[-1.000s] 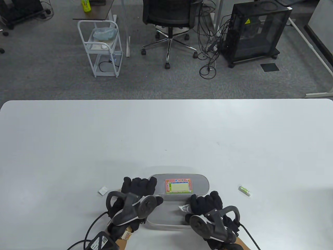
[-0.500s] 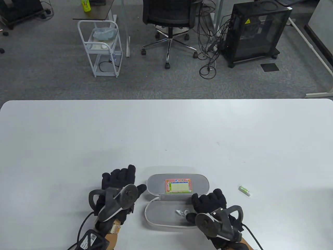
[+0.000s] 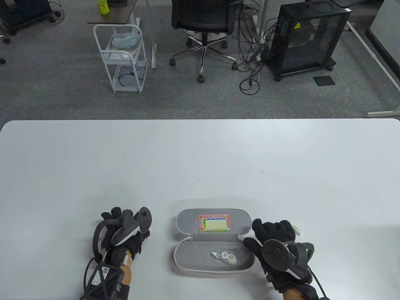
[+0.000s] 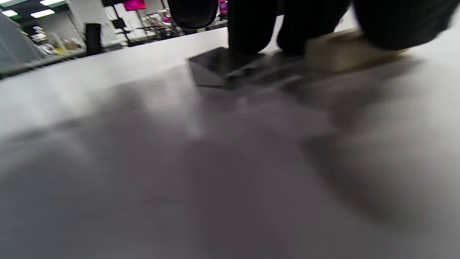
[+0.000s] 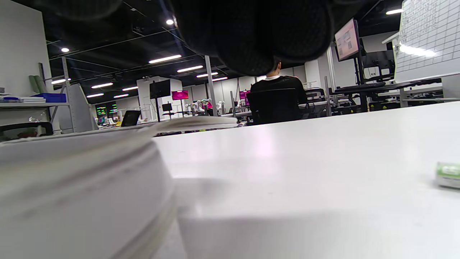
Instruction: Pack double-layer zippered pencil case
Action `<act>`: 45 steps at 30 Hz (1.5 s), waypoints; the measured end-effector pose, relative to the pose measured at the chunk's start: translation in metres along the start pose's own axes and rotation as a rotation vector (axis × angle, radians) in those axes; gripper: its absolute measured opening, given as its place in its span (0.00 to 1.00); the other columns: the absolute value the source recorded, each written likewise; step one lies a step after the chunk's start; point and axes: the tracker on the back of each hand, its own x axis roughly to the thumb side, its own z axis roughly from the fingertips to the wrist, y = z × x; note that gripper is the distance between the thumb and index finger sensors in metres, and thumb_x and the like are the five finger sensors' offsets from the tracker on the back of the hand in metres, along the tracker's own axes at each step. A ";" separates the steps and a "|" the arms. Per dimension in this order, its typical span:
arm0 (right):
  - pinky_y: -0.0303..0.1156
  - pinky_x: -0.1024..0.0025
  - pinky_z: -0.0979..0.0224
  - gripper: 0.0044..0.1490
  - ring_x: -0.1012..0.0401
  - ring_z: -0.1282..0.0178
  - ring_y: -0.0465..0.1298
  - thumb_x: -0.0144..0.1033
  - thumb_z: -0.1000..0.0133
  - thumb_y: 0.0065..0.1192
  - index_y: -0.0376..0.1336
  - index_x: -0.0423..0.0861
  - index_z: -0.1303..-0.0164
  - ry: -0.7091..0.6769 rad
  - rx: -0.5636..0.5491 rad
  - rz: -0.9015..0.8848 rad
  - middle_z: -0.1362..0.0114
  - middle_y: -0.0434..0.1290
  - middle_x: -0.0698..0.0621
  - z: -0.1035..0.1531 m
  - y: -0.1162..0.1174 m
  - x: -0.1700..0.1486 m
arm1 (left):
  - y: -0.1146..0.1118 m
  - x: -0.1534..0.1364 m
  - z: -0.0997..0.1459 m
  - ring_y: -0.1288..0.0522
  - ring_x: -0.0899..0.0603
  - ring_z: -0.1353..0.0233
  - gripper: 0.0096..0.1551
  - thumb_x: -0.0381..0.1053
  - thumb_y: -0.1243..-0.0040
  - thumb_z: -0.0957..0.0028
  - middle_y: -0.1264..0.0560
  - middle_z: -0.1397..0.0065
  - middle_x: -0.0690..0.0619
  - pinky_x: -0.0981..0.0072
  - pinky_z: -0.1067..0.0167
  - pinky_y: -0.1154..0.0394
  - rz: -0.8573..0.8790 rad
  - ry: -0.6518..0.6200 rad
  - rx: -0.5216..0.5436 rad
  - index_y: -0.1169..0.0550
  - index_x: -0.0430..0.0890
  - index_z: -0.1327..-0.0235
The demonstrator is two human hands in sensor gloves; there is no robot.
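The grey pencil case (image 3: 213,243) lies open near the table's front edge. Its lid holds a colourful card (image 3: 214,223) and its near half holds a correction tape (image 3: 228,257). My left hand (image 3: 117,220) is on the table left of the case, over the spot of a small white eraser. In the blurred left wrist view my fingertips (image 4: 251,32) touch a small pale block (image 4: 345,54). My right hand (image 3: 272,229) rests empty at the case's right end, fingers spread. A small green-and-white stick (image 3: 298,231) lies just past its fingertips and also shows in the right wrist view (image 5: 449,174).
The white table (image 3: 200,162) stretches far beyond the case. In the right wrist view the case's rim (image 5: 82,172) fills the left side. Past the table's far edge stand an office chair (image 3: 203,18), a white trolley (image 3: 123,56) and a black cabinet (image 3: 306,37).
Both hands left the case, which now lies fully open with the correction tape in it. My left hand moved left over the eraser. My right hand moved right toward the green-and-white stick.
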 end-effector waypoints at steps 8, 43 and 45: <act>0.55 0.44 0.24 0.46 0.50 0.38 0.73 0.66 0.54 0.55 0.65 0.46 0.33 0.083 0.001 -0.007 0.37 0.76 0.49 -0.004 0.000 -0.019 | -0.004 0.019 0.003 0.34 0.35 0.19 0.31 0.64 0.43 0.58 0.25 0.29 0.48 0.31 0.25 0.45 -0.188 -0.168 0.137 0.22 0.49 0.46; 0.43 0.37 0.22 0.40 0.42 0.24 0.62 0.56 0.46 0.54 0.61 0.52 0.24 0.605 0.229 0.244 0.20 0.63 0.40 -0.021 0.037 -0.123 | 0.048 0.111 0.099 0.28 0.38 0.22 0.33 0.69 0.49 0.57 0.22 0.31 0.52 0.34 0.26 0.41 -0.144 -0.842 0.570 0.23 0.55 0.42; 0.41 0.37 0.22 0.40 0.41 0.23 0.60 0.55 0.46 0.55 0.60 0.52 0.23 0.622 0.289 0.261 0.19 0.62 0.40 -0.023 0.042 -0.122 | 0.051 0.106 0.098 0.28 0.38 0.23 0.33 0.69 0.49 0.57 0.21 0.31 0.52 0.34 0.26 0.41 -0.123 -0.827 0.582 0.23 0.55 0.42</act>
